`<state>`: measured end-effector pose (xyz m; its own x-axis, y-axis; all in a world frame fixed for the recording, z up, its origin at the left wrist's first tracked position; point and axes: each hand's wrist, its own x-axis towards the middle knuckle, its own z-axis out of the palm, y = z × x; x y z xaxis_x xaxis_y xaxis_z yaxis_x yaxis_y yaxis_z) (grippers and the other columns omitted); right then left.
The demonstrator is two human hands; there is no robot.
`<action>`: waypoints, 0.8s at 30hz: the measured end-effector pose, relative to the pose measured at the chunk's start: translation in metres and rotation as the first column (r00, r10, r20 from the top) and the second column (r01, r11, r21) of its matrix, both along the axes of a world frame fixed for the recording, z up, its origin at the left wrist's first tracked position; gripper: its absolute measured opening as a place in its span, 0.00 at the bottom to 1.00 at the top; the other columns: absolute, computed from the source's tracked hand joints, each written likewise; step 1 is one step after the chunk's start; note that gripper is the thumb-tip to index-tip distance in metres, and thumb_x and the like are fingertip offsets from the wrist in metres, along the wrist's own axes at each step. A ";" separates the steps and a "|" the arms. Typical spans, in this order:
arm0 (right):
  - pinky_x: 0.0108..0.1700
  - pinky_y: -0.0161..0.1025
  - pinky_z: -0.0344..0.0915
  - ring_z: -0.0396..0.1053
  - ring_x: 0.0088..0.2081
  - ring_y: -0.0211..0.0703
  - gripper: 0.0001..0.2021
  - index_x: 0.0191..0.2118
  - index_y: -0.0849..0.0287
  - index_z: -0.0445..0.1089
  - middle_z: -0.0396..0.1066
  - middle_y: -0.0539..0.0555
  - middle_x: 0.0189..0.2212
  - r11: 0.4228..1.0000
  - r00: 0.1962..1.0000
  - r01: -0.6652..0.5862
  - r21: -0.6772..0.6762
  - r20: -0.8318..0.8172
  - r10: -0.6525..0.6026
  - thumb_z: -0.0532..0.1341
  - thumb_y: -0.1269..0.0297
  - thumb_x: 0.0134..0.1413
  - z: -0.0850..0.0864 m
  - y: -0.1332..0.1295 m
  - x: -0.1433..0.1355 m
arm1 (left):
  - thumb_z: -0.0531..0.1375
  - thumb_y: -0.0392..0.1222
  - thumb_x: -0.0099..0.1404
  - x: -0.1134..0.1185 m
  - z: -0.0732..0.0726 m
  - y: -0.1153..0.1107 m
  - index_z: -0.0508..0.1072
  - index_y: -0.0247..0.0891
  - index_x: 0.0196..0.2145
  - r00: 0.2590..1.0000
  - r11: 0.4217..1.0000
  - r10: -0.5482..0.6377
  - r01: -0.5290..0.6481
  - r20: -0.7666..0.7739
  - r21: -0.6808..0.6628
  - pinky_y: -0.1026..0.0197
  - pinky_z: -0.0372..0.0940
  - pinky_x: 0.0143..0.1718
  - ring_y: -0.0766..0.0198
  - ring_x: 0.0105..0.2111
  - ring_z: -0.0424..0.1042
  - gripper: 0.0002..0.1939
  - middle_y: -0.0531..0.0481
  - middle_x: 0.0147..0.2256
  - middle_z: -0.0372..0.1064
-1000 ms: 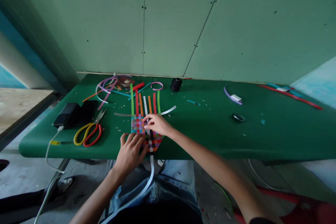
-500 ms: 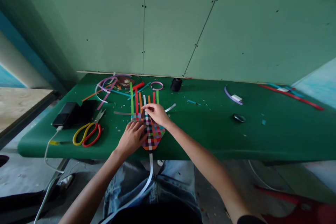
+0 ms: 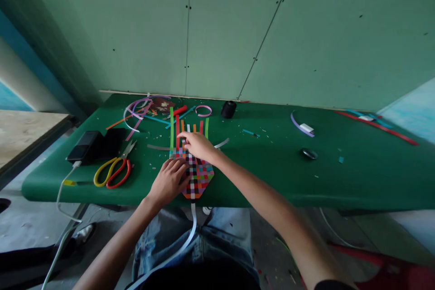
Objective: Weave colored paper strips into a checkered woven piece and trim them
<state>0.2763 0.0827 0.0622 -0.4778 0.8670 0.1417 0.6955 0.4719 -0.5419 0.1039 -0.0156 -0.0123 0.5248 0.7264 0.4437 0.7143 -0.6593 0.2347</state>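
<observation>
A woven piece of many-coloured flat strips (image 3: 200, 181) lies at the table's front edge, its squares forming a check pattern. Loose green, red, orange and white strip ends fan out from its far side, such as a green strip (image 3: 171, 127). My left hand (image 3: 170, 176) rests flat on the left part of the weave, fingers lightly bent. Above its far edge, my right hand (image 3: 197, 145) has thumb and index closed on a strip, mostly covered by the fingers. A grey strip (image 3: 158, 147) runs crosswise, sticking out on both sides. A long white strip (image 3: 193, 224) hangs from the near end.
Scissors (image 3: 119, 163) with yellow and red handles lie left, beside a black device (image 3: 86, 146) with a white cable. Behind are tangled purple strips (image 3: 137, 108), a red-handled tool (image 3: 179, 111), a pink ring (image 3: 203, 110) and a black spool (image 3: 229, 109). A dark oval object (image 3: 308, 153) lies right.
My right hand has shifted slightly left and its fingertips have moved along the strips' far ends. My left hand stays on the weave.
</observation>
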 end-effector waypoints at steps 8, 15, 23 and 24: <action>0.30 0.33 0.66 0.73 0.27 0.37 0.10 0.32 0.57 0.84 0.81 0.50 0.27 0.884 0.933 -0.271 -0.382 0.122 0.339 0.68 0.79 0.50 0.031 0.067 -0.044 | 0.59 0.44 0.75 0.000 0.000 0.000 0.73 0.43 0.56 1.000 1.000 0.013 -0.013 -0.012 0.001 0.41 0.63 0.65 0.50 0.59 0.71 0.14 0.43 0.57 0.73; 0.40 0.36 0.74 0.77 0.33 0.39 0.07 0.40 0.61 0.82 0.83 0.55 0.35 0.857 0.911 -0.182 -0.482 -0.412 -0.038 0.71 0.72 0.54 -0.023 0.055 0.002 | 0.58 0.45 0.75 0.001 0.000 -0.001 0.73 0.43 0.55 0.999 0.999 0.033 -0.033 -0.010 0.002 0.41 0.63 0.65 0.50 0.59 0.71 0.13 0.43 0.57 0.73; 0.54 0.42 0.72 0.78 0.49 0.45 0.10 0.48 0.56 0.80 0.81 0.56 0.49 0.981 0.918 -0.140 -0.137 -0.389 0.077 0.64 0.70 0.65 -0.051 0.014 0.019 | 0.57 0.46 0.76 0.001 0.002 -0.001 0.73 0.44 0.56 0.999 0.999 0.033 -0.033 -0.012 -0.008 0.42 0.62 0.66 0.50 0.59 0.70 0.14 0.44 0.58 0.73; 0.55 0.43 0.71 0.78 0.50 0.45 0.09 0.48 0.56 0.80 0.81 0.55 0.49 0.987 0.930 -0.136 -0.086 -0.356 0.097 0.63 0.70 0.66 -0.049 0.012 0.020 | 0.57 0.46 0.76 0.001 0.002 -0.001 0.73 0.44 0.56 0.999 0.999 0.033 -0.034 -0.015 -0.007 0.42 0.62 0.66 0.50 0.59 0.70 0.14 0.44 0.58 0.73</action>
